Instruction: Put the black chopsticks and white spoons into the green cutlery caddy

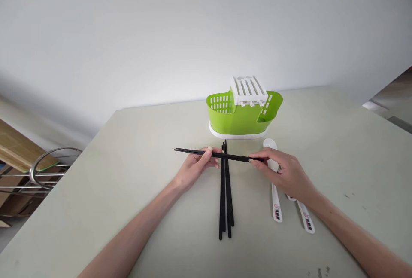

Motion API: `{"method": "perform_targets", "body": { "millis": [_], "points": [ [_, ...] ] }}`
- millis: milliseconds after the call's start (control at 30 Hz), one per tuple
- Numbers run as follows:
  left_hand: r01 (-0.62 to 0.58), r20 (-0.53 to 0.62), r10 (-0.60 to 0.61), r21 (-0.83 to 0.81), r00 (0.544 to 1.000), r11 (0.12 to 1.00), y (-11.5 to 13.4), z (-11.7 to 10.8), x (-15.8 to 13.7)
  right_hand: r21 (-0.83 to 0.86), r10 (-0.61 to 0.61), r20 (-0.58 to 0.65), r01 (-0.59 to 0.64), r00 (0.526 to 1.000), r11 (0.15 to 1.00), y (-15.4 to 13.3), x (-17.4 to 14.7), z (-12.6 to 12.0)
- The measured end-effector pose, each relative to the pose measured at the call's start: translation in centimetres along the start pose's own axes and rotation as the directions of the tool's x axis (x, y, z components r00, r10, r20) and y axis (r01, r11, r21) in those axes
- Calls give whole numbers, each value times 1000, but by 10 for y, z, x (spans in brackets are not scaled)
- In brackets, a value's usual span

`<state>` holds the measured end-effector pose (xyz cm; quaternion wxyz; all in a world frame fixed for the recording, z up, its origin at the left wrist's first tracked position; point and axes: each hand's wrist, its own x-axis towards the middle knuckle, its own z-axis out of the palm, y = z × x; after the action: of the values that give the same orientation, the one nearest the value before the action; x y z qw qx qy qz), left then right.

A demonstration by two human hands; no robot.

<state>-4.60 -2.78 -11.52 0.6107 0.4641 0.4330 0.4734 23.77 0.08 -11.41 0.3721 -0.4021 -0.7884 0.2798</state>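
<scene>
Both grips point(195, 165) point(287, 172) closed on chopsticks point(238, 157)

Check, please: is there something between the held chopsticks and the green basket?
Nothing visible blocks the space between the held chopsticks and the green basket. The loose chopsticks extend into this gap, but lie low on the table.

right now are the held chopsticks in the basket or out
Out: left hand and right hand hold the chopsticks in front of the green basket.
</scene>
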Motion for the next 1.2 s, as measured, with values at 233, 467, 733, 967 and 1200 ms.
{"method": "perform_targets", "body": {
  "millis": [233,467,733,967,1200],
  "points": [
    [-46,-75,43,-41,996,998,7,3,1,71,82,-73,-77,994,995,6,2,-4],
    [-46,-67,47,15,997,999,5,1,2,104,86,-85,-77,993,992,7,2,-4],
    [-29,-61,31,47,998,998,7,2,2,131,62,-76,-51,995,990,6,3,-4],
    [-22,-55,25,55,998,998,6,-2,3,155,52,-68,-40,996,987,5,3,-4],
    [-16,-68,21,71,997,997,8,-6,5,165,11,-54,-2,998,986,7,6,-1]
  ]
}}
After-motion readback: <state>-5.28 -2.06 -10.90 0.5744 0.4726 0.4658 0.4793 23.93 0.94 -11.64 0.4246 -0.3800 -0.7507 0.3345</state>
